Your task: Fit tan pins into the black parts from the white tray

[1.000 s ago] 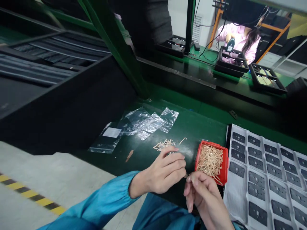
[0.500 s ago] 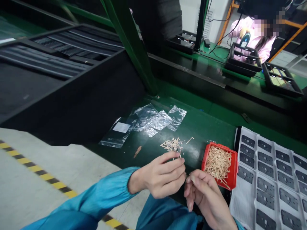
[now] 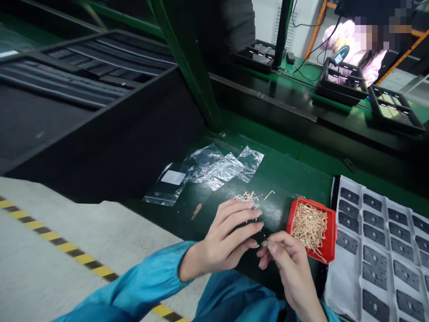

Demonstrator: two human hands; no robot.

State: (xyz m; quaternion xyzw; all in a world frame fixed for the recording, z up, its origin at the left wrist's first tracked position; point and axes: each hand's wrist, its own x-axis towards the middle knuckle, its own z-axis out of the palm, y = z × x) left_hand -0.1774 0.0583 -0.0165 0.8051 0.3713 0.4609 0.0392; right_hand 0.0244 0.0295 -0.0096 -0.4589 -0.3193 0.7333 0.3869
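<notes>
Over the tabletop (image 3: 298, 176), my right grip (image 3: 288, 258) pinched a tiny piece (image 3: 267, 240); my left grip (image 3: 225, 239) half-curled, contents unclear. Strips (image 3: 309, 227) seemed light, best held mid-length.

Loose teal-blue sleeves (image 3: 144, 278), gathered left cuff (image 3: 176, 264), bare fingers (image 3: 240, 219), blue cloth (image 3: 236, 297) over lap

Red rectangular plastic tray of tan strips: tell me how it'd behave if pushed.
The red rectangular tray would probably slide rather than tip, being broad, low and flat on the dark green tabletop. Straight-edged and shiny, it looks like stiff plastic that should flex little. The thin tan strips heaped loosely inside might shift with a quick shove.
</notes>
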